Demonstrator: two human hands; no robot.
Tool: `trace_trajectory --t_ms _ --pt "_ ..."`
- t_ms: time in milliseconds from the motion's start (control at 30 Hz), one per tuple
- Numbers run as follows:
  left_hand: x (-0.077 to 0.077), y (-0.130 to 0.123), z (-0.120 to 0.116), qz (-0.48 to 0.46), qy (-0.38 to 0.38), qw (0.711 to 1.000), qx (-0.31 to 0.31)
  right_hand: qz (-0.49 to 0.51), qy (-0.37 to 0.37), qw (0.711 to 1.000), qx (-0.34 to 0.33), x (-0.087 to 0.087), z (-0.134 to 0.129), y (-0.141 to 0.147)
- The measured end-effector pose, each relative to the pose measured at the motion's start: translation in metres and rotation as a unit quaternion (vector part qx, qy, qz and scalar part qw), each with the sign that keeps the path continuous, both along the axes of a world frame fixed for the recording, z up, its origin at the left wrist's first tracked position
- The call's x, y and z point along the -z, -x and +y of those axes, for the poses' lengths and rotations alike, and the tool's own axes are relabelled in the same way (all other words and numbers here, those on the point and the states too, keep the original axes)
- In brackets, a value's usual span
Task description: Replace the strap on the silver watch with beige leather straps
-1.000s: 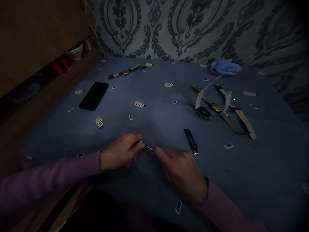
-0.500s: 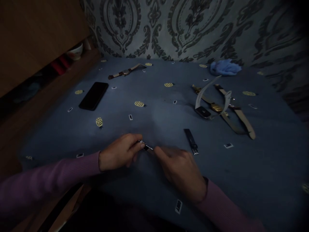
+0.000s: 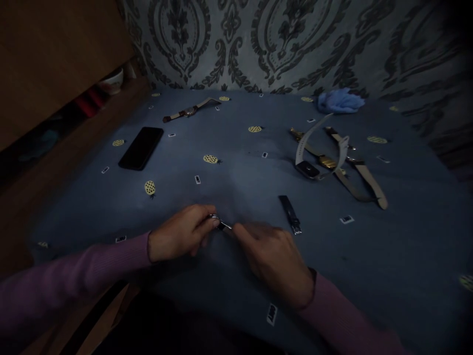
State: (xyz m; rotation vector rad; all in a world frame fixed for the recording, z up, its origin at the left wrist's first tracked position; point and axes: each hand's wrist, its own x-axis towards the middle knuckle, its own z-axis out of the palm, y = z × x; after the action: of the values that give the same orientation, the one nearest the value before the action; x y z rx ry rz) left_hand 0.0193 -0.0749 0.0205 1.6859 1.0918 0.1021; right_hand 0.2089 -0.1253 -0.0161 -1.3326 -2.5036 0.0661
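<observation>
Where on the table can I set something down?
Between the phone and the white-strapped watch, and right of the black strap. It's crowded where that watch clusters with the gold watch, and between the left hand and right hand, where a shiny piece is held.

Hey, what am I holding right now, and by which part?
A small shiny piece, likely a watch: your left grip pinches one end. Whether your right grip holds the other end can't be told.

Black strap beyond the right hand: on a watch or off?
Off: the black strap lies by itself on the table, a buckle at one end, no watch case at the other.
</observation>
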Motion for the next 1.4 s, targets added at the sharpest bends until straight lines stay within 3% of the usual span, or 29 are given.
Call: trace_trajectory --t_ms 400,1400 --pt "-0.006 -0.007 0.001 0.057 -0.035 0.997 0.026 -0.051 0.017 0.999 0.012 -0.005 0.0 0.001" --pt "0.005 0.0 -0.002 -0.041 0.051 0.997 -0.041 -0.018 -0.047 0.999 -0.001 -0.006 -0.001 0.002"
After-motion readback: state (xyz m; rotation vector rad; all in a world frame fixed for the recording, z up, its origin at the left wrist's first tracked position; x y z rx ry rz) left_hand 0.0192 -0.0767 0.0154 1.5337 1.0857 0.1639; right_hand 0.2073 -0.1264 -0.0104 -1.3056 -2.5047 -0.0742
